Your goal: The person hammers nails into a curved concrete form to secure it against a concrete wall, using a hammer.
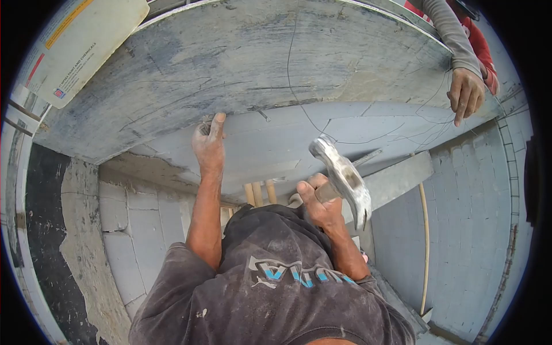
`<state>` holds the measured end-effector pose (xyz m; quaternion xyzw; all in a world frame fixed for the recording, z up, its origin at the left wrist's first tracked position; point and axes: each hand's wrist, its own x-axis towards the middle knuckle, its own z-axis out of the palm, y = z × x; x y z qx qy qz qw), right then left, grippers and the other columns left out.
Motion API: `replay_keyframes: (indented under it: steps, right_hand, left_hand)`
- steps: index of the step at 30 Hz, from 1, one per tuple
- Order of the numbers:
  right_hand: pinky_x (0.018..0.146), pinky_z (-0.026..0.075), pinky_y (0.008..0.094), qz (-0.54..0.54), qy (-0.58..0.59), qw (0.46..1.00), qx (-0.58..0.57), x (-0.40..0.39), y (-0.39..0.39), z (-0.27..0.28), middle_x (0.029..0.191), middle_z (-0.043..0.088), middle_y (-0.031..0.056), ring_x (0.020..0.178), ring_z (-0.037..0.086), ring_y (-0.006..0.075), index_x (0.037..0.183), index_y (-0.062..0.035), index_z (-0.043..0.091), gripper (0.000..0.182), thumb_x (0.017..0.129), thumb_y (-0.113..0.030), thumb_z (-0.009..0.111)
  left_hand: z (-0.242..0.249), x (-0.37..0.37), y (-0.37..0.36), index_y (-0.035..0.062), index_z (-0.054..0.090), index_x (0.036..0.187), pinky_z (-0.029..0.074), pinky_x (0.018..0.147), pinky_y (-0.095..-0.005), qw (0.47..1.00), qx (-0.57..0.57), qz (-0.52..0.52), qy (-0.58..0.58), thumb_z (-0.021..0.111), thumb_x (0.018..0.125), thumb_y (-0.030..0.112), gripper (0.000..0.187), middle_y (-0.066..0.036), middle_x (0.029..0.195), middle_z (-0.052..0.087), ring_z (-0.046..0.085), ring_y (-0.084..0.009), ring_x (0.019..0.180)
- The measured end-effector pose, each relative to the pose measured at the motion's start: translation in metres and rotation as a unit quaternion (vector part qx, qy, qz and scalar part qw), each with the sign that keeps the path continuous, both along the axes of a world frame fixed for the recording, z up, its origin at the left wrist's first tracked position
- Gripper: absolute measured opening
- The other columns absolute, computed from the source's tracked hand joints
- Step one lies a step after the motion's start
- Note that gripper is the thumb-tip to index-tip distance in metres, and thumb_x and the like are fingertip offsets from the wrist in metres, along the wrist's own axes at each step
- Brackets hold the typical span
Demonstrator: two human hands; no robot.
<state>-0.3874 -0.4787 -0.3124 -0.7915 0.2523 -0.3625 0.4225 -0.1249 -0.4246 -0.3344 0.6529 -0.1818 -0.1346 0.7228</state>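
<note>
The right hand [319, 202] is closed in a fist around the handle of a hammer [344, 177], fingers wrapped tight and clamped on it just below the head. The steel head stands above and right of those fingers, tilted, with the claw pointing down to the right and the striking face up to the left. The left hand [209, 144] is raised higher, left of the hammer and well apart from it. Its fingers are drawn together against the edge of the board [241, 57], pinching something small there; what it is cannot be told. A nail [263, 114] sticks out at the board's edge to the right of those fingertips, near but not touching. Beyond both hands, the board spans overhead. At its far right edge, a co-worker's hand [466, 94] rests on it, fingers loosely spread and pointing down. A block wall [471, 218] stands behind.
</note>
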Motion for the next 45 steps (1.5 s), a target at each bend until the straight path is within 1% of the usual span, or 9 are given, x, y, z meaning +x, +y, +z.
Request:
replay_keyframes:
  steps: [2, 6, 13, 16, 20, 25, 31, 33, 45]
  right_hand:
    - [0.048, 0.039, 0.0362, 0.118, -0.26, 0.957, 0.054, 0.005, 0.0, 0.005, 0.054, 0.049, 0.0063, 0.045, 0.044, 0.0195, 0.081, 0.0018, 0.058, 0.033, 0.089, -0.03, 0.063]
    - [0.05, 0.042, 0.0333, -0.012, 0.185, 0.972, 0.141, 0.037, -0.017, -0.008, 0.053, 0.051, 0.0108, 0.046, 0.049, 0.0222, 0.085, 0.0023, 0.062, 0.024, 0.088, -0.021, 0.063]
    - [0.043, 0.039, 0.0305, 0.122, -0.355, 0.926, -0.028, 0.026, -0.009, -0.006, 0.055, 0.052, 0.0095, 0.047, 0.048, 0.018, 0.078, 0.0025, 0.06, 0.022, 0.085, -0.017, 0.069]
    - [0.043, 0.039, 0.0296, -0.001, 0.169, 0.976, 0.137, 0.039, -0.02, -0.023, 0.056, 0.052, 0.0084, 0.046, 0.046, 0.0181, 0.077, 0.0025, 0.061, 0.026, 0.087, -0.02, 0.068]
    - [0.05, 0.043, 0.0358, 0.013, -0.086, 0.993, -0.078, 0.019, -0.007, -0.004, 0.056, 0.053, 0.0103, 0.047, 0.046, 0.0204, 0.079, 0.0032, 0.059, 0.035, 0.09, -0.03, 0.065]
    - [0.052, 0.041, 0.0366, -0.011, 0.18, 0.969, 0.166, 0.047, -0.024, -0.014, 0.053, 0.048, 0.0087, 0.05, 0.046, 0.0215, 0.069, 0.0031, 0.053, 0.034, 0.09, -0.022, 0.061]
    - [0.048, 0.04, 0.0343, 0.084, -0.248, 0.964, -0.048, 0.033, -0.021, -0.02, 0.055, 0.05, 0.0063, 0.048, 0.047, 0.0199, 0.068, 0.0007, 0.054, 0.031, 0.091, -0.019, 0.06]
    - [0.041, 0.036, 0.0304, -0.021, 0.077, 0.997, 0.0, 0.05, -0.025, -0.034, 0.053, 0.045, 0.0027, 0.043, 0.043, 0.0157, 0.063, -0.005, 0.047, 0.033, 0.091, -0.016, 0.061]
    - [0.05, 0.041, 0.0321, 0.011, 0.139, 0.985, 0.105, 0.042, -0.023, -0.014, 0.057, 0.051, 0.0082, 0.051, 0.048, 0.0145, 0.084, 0.0001, 0.062, 0.014, 0.082, -0.012, 0.068]
  left_hand:
    - [0.001, 0.002, 0.001, 0.0098, 0.051, 0.069, 0.033, 0.058, -0.0248, 1.0, -0.005, -0.005, 0.001, 0.071, 0.082, 0.049, 0.046, 0.003, 0.066, 0.045, 0.04, -0.0088, 0.063]
    - [-0.003, 0.0, 0.001, 0.0096, 0.051, 0.068, 0.033, 0.058, -0.0247, 1.0, -0.006, 0.007, 0.003, 0.072, 0.081, 0.051, 0.048, 0.003, 0.065, 0.045, 0.04, -0.0088, 0.062]
    - [0.006, -0.002, -0.002, 0.0098, 0.05, 0.067, 0.034, 0.058, -0.0244, 0.999, -0.002, 0.034, 0.002, 0.072, 0.08, 0.051, 0.048, 0.003, 0.064, 0.045, 0.04, -0.0085, 0.061]
    - [0.003, 0.003, -0.001, 0.0091, 0.05, 0.068, 0.036, 0.058, -0.024, 1.0, 0.001, 0.012, -0.002, 0.073, 0.08, 0.051, 0.049, 0.003, 0.064, 0.045, 0.04, -0.0083, 0.061]
    - [0.001, 0.006, -0.001, 0.0085, 0.051, 0.068, 0.036, 0.058, -0.0239, 1.0, -0.003, 0.0, -0.003, 0.072, 0.08, 0.052, 0.05, 0.003, 0.063, 0.045, 0.041, -0.0082, 0.061]
    - [0.001, 0.004, 0.0, 0.008, 0.051, 0.069, 0.036, 0.057, -0.0237, 1.0, 0.005, 0.012, -0.013, 0.071, 0.08, 0.055, 0.053, 0.003, 0.063, 0.045, 0.04, -0.0076, 0.06]
    - [0.003, 0.003, 0.001, 0.0075, 0.051, 0.069, 0.035, 0.056, -0.0236, 0.999, 0.027, 0.025, -0.02, 0.07, 0.08, 0.055, 0.052, 0.003, 0.063, 0.045, 0.04, -0.0074, 0.06]
    - [0.002, 0.003, 0.001, 0.0076, 0.051, 0.069, 0.035, 0.056, -0.0236, 1.0, 0.019, 0.014, -0.016, 0.07, 0.081, 0.054, 0.051, 0.003, 0.063, 0.045, 0.04, -0.0074, 0.06]
    - [0.006, 0.012, -0.004, 0.007, 0.051, 0.072, 0.036, 0.058, -0.0232, 1.0, 0.023, 0.018, -0.004, 0.071, 0.082, 0.052, 0.049, 0.002, 0.064, 0.047, 0.041, -0.0076, 0.061]
